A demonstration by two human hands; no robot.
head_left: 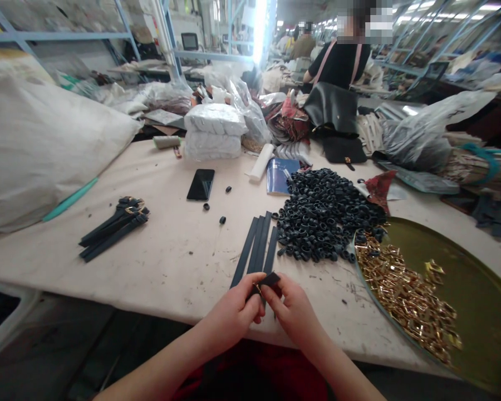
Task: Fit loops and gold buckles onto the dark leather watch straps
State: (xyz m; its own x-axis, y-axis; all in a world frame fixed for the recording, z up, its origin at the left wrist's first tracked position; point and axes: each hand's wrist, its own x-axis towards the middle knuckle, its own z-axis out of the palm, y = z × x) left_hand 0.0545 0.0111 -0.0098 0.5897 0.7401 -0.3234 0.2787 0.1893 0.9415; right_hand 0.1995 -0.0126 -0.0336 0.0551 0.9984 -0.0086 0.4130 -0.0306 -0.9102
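Note:
My left hand [250, 301] and my right hand [281, 298] meet at the table's front edge, fingers closed on a dark strap [270, 279] with a small gold buckle at its end. Just beyond them lie several flat dark straps [256, 245]. A large heap of small black loops [321, 217] is piled to the right of those straps. Further right, a round olive tray [480, 295] holds many gold buckles [404, 295]. On the left of the table rests a bundle of straps with gold buckles [117, 228].
A phone [201, 185], a blue booklet [280, 176] and a white roll [261, 162] lie mid-table. Plastic-wrapped packs [214, 131] and a black bag [333, 111] stand at the back. A large white sack [45, 145] covers the left. A person [338, 61] is beyond the table.

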